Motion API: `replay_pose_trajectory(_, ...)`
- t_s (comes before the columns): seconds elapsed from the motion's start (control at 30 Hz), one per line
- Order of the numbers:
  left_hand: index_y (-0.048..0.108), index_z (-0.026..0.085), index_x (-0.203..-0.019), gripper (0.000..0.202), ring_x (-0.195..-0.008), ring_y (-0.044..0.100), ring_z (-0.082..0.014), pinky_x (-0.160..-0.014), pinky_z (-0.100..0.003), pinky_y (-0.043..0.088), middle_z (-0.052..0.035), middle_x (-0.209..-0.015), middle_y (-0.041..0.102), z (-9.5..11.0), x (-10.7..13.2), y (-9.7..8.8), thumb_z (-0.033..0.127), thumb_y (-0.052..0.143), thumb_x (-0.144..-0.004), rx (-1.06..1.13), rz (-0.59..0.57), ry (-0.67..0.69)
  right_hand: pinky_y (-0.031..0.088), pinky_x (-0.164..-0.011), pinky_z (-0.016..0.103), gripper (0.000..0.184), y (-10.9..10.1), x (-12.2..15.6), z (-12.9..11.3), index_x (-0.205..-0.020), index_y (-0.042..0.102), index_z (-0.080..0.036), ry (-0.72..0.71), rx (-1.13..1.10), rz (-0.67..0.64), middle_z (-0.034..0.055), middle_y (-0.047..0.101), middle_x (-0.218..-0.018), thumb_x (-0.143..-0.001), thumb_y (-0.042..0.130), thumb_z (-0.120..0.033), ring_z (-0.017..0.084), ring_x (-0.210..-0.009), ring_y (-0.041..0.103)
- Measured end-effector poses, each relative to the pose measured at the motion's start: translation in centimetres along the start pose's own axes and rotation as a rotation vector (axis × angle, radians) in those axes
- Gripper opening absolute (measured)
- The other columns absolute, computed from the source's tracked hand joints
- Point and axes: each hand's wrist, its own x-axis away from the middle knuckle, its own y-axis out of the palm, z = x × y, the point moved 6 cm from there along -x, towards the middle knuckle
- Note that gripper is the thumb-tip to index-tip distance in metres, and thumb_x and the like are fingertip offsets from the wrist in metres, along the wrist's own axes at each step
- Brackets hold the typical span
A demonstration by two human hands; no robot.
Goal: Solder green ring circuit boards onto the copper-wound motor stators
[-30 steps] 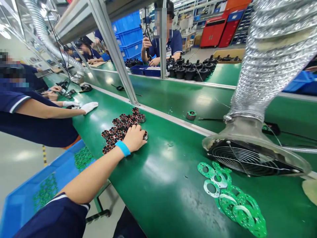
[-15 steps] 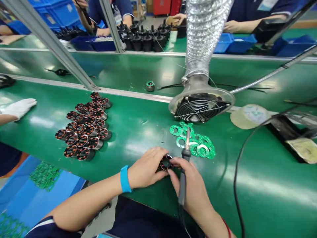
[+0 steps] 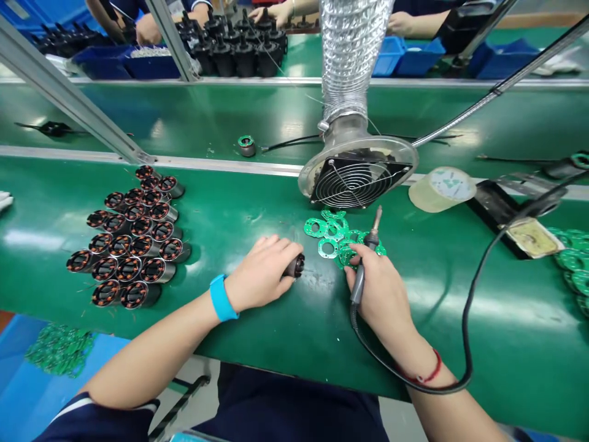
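Note:
My left hand (image 3: 262, 270) is closed around a motor stator (image 3: 296, 266), a dark metal cylinder tipped on its side with its open end facing right. My right hand (image 3: 381, 285) grips a soldering iron (image 3: 361, 273), its tip pointing up and away from me. The fingers of that hand reach the near edge of a loose pile of green ring-shaped circuit boards (image 3: 328, 248); whether they pinch one, I cannot tell. On the left stands a block of similar stators (image 3: 141, 245) with copper windings showing at their open tops.
A fume extractor fan (image 3: 356, 184) hangs just beyond the boards. Right of it are a pale round block (image 3: 442, 189) and a black tray with a sponge (image 3: 534, 238). The iron's cable (image 3: 469, 331) loops over my right forearm. A blue bin (image 3: 18, 374) sits lower left. Co-workers' hands show at the back.
My right hand has left the stator and moved right to the boards, still with the iron. The stator has tipped onto its side in my left hand. The view has shifted right.

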Motion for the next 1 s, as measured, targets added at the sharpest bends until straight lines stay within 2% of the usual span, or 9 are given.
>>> replay_pose_trajectory(0.07, 0.053, 0.016, -0.114, 0.032, -0.097, 0.051, -0.0278, -0.087, -0.046, 0.045, -0.0108, -0.108, 0.06, -0.3, 0.1, 0.4, 0.014, 0.057, -0.082, -0.013, -0.039, 0.017, 0.047, -0.069, 0.042, 0.031, 0.8, 0.1, -1.3, -0.116, 0.058, -0.016, -0.053, 0.025, -0.029, 0.0104, 0.067, -0.084, -0.087, 0.05, -0.022, 0.027, -0.076, 0.058)
replay_pose_trajectory(0.17, 0.05, 0.016, -0.122, 0.038, -0.101, 0.05, -0.0258, -0.091, -0.043, 0.045, -0.0102, -0.114, 0.058, -0.9, 0.4, 1.0, 0.015, 0.057, -0.085, 0.111, -0.034, 0.039, 0.046, -0.066, 0.038, 0.028, 2.0, 0.8, -3.7, -0.117, 0.058, -0.018, -0.153, 0.022, -0.082, 0.0076, 0.066, -0.08, -0.091, 0.048, -0.023, 0.025, -0.074, 0.057)
replay_pose_trajectory(0.3, 0.051, 0.017, -0.119, 0.037, -0.104, 0.051, -0.0243, -0.094, -0.041, 0.045, -0.0088, -0.113, 0.059, -2.4, 0.6, 1.0, 0.018, 0.062, -0.083, 0.269, -0.011, 0.017, 0.047, -0.066, 0.036, 0.025, 2.1, 1.9, -5.2, -0.116, 0.056, -0.021, -0.219, -0.007, -0.093, 0.0052, 0.066, -0.08, -0.093, 0.047, -0.024, 0.023, -0.073, 0.057)
replay_pose_trajectory(0.43, 0.05, 0.019, -0.119, 0.041, -0.108, 0.053, -0.0234, -0.096, -0.04, 0.044, -0.0074, -0.116, 0.059, -3.5, 0.8, 0.4, 0.019, 0.066, -0.08, 0.381, 0.008, 0.005, 0.048, -0.068, 0.037, 0.029, 1.1, 2.0, -4.7, -0.12, 0.051, -0.018, -0.196, 0.0, -0.02, 0.0083, 0.066, -0.089, -0.092, 0.052, -0.028, 0.024, -0.076, 0.058)
replay_pose_trajectory(0.57, 0.052, 0.021, -0.116, 0.04, -0.109, 0.054, -0.0229, -0.095, -0.038, 0.045, -0.0054, -0.115, 0.06, -3.6, 0.9, 0.0, 0.019, 0.067, -0.079, 0.431, -0.01, 0.02, 0.048, -0.069, 0.04, 0.034, 1.6, 1.6, -4.5, -0.122, 0.05, -0.017, -0.213, 0.067, -0.003, 0.0096, 0.063, -0.088, -0.092, 0.053, -0.032, 0.026, -0.077, 0.056)
replay_pose_trajectory(0.7, 0.052, 0.02, -0.113, 0.038, -0.11, 0.054, -0.0234, -0.094, -0.038, 0.045, -0.0055, -0.114, 0.06, -3.4, 0.9, -0.2, 0.018, 0.066, -0.078, 0.406, -0.005, 0.033, 0.048, -0.07, 0.039, 0.033, 1.9, 1.2, -3.8, -0.123, 0.05, -0.018, -0.259, 0.039, -0.058, 0.0087, 0.061, -0.09, -0.09, 0.049, -0.023, 0.026, -0.082, 0.055)
replay_pose_trajectory(0.83, 0.052, 0.019, -0.114, 0.039, -0.109, 0.054, -0.0234, -0.094, -0.039, 0.045, -0.0066, -0.116, 0.06, -3.2, 0.7, 0.2, 0.017, 0.065, -0.077, 0.398, -0.01, 0.03, 0.048, -0.071, 0.04, 0.036, 0.7, 1.0, -2.7, -0.118, 0.052, -0.02, -0.24, 0.039, -0.042, 0.0078, 0.059, -0.09, -0.084, 0.045, -0.013, 0.026, -0.084, 0.055)
replay_pose_trajectory(0.93, 0.052, 0.018, -0.113, 0.038, -0.107, 0.054, -0.0231, -0.093, -0.038, 0.045, -0.0069, -0.114, 0.06, -3.0, 0.6, 0.7, 0.016, 0.065, -0.077, 0.405, -0.022, 0.034, 0.048, -0.071, 0.04, 0.032, 0.0, 0.9, -2.0, -0.117, 0.052, -0.019, -0.098, 0.056, 0.026, 0.0077, 0.061, -0.09, -0.086, 0.054, -0.025, 0.025, -0.08, 0.056)
replay_pose_trajectory(1.0, 0.052, 0.019, -0.113, 0.038, -0.107, 0.054, -0.0231, -0.092, -0.038, 0.046, -0.0067, -0.114, 0.06, -2.8, 0.6, 0.8, 0.017, 0.065, -0.077, 0.409, -0.019, 0.037, 0.048, -0.071, 0.04, 0.035, 0.3, 0.8, -2.0, -0.117, 0.052, -0.019, -0.033, 0.068, 0.039, 0.0082, 0.062, -0.092, -0.086, 0.059, -0.036, 0.026, -0.081, 0.057)
